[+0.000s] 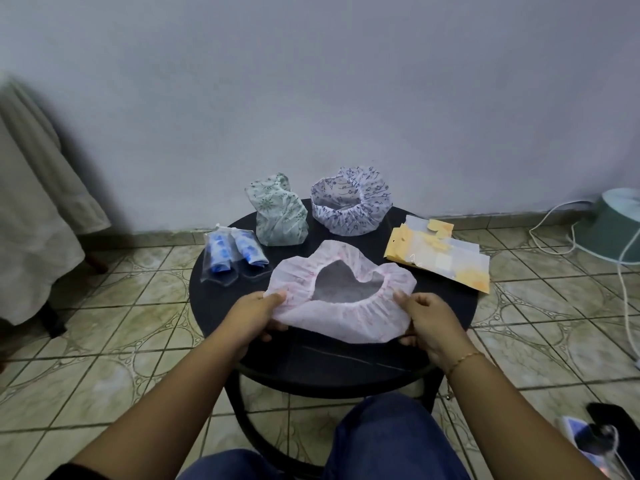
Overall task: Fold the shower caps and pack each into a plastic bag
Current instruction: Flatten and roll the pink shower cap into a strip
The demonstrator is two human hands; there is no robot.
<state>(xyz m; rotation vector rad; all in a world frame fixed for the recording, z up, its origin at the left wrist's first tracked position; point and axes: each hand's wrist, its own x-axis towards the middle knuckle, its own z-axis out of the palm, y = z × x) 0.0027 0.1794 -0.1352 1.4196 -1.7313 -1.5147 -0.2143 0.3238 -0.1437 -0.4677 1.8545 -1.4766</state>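
**Pink cap held open, ready for its first fold**

The pink shower cap (341,299) lies at the near middle of the round black table (214,306), opening upward. The left hand (258,315) pinches its left edge, thumb on top and fingers curled beneath; the right hand (424,318) grips the right edge the same way — both are closed on the cap, not slack.

To fold it well, I would judge the cap should first be flattened, so the elastic rim lies in an even ring, then one side brought across to meet the other, squeezing air out before rolling it narrow enough for a bag.

At the far left lie two packed blue caps (233,254) in clear bags. Behind the pink one stands a green-patterned cap (280,216), with a purple-patterned cap (351,204) to its right. The yellow-printed plastic bags (440,254) sit at the right — how many is hard to tell.
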